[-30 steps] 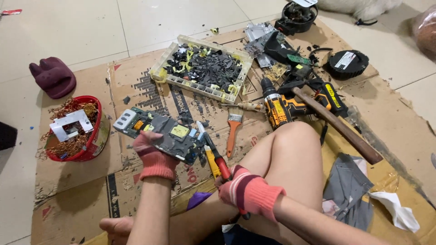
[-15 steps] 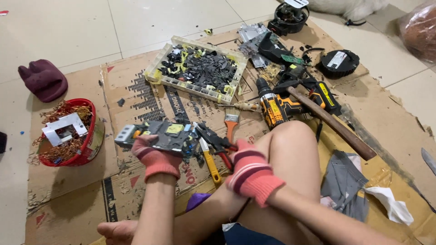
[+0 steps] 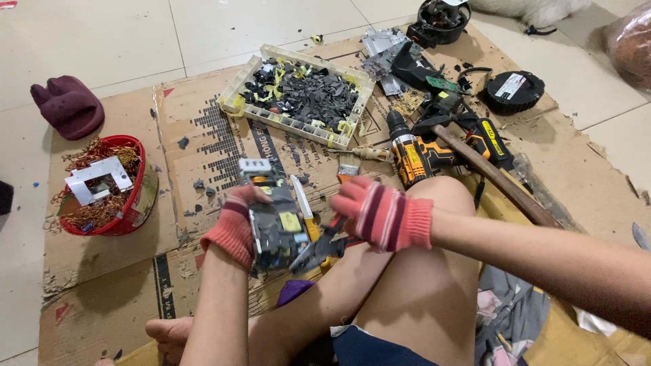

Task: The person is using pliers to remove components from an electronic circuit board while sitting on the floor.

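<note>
My left hand [image 3: 234, 227], in a red knit glove, grips a circuit board [image 3: 274, 227] with grey and yellow parts, lifted and tilted on edge above the cardboard. My right hand [image 3: 380, 213], also gloved in red stripes, holds pliers [image 3: 322, 247] whose dark jaws touch the lower right corner of the board. A yellow-handled knife [image 3: 304, 207] lies on the cardboard just behind the board. My bare knee sits under the right hand.
A cream tray [image 3: 234, 95] of dark scrap stands at the back. A red basket [image 3: 139, 203] of copper wire is at the left, near a maroon cloth [image 3: 68, 105]. A yellow drill [image 3: 413, 156], a hammer [image 3: 495, 179], a paintbrush [image 3: 349, 166] and black parts [image 3: 515, 88] lie at the right.
The left hand has lifted the circuit board off the cardboard and turned it on edge. The right hand has risen from the floor with the pliers and brought them to the board.
</note>
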